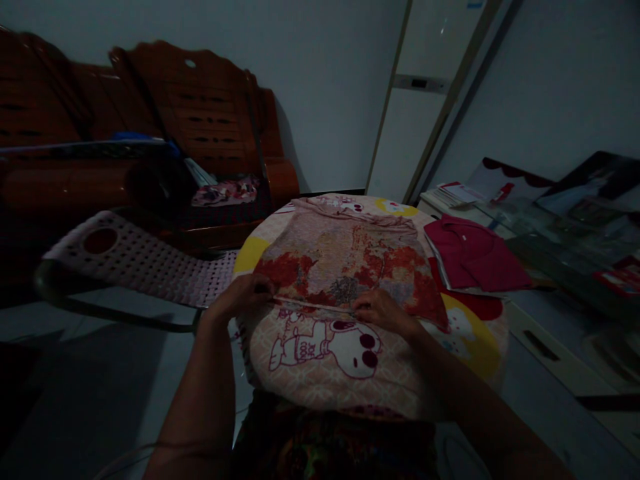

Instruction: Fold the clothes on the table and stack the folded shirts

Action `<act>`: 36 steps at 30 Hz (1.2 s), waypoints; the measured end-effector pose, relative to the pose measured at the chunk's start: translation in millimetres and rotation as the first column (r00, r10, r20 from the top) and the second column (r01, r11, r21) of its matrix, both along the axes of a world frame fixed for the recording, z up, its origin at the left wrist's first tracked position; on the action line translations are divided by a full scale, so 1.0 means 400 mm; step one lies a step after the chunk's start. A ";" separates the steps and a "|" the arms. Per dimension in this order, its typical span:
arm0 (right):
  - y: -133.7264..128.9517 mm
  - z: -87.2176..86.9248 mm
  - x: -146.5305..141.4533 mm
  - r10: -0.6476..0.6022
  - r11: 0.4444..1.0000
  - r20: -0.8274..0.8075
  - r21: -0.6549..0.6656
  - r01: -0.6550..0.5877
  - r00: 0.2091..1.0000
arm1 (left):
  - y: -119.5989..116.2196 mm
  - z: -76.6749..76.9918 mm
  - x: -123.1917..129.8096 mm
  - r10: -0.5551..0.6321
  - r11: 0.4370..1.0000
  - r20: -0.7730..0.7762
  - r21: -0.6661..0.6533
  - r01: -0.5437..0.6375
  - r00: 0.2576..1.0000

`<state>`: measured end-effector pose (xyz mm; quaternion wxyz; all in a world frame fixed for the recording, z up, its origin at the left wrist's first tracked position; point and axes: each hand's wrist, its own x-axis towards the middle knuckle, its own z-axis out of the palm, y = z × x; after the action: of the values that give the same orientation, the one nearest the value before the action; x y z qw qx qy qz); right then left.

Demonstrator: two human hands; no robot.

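A thin patterned shirt (345, 257), greyish pink with rust-red patches, lies spread flat on a round table with a cartoon-print cloth (320, 387). At the shirt's near left corner, my left hand (249, 293) has its fingers closed on the hem. My right hand (377, 309) pinches the same near edge, right of the middle. Between the two hands the hem runs fairly straight. To the right of the shirt, a folded magenta garment (473, 253) rests on top of other folded cloth at the table's edge.
A woven chair (165, 257) stands close on the left. Behind it is a carved wooden sofa (200, 113) with a patterned cloth (227, 192) on its seat. A glass-topped cabinet (555, 247) borders the right side. A tall white appliance (417, 100) stands at the back.
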<state>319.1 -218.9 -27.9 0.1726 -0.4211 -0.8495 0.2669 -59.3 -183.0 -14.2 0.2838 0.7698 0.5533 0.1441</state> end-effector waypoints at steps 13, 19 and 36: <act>-0.005 0.006 -0.008 0.151 0.969 -0.050 -0.191 -0.158 0.987 | -0.032 0.019 -0.028 -0.010 0.994 -0.024 -0.113 0.008 1.000; -0.006 0.033 -0.008 0.137 0.935 -0.092 -0.318 -0.159 0.986 | -0.021 0.010 -0.035 -0.051 0.989 -0.037 -0.143 0.045 0.998; 0.045 -0.002 -0.151 0.048 0.887 -0.210 -0.440 -0.138 0.977 | 0.022 -0.040 -0.058 0.457 0.888 -0.343 0.122 -0.444 0.820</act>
<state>258.5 -200.8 -28.8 0.1387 -0.3806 -0.7626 0.5044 -82.6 -174.0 -30.1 0.1207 0.6352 0.7594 0.0726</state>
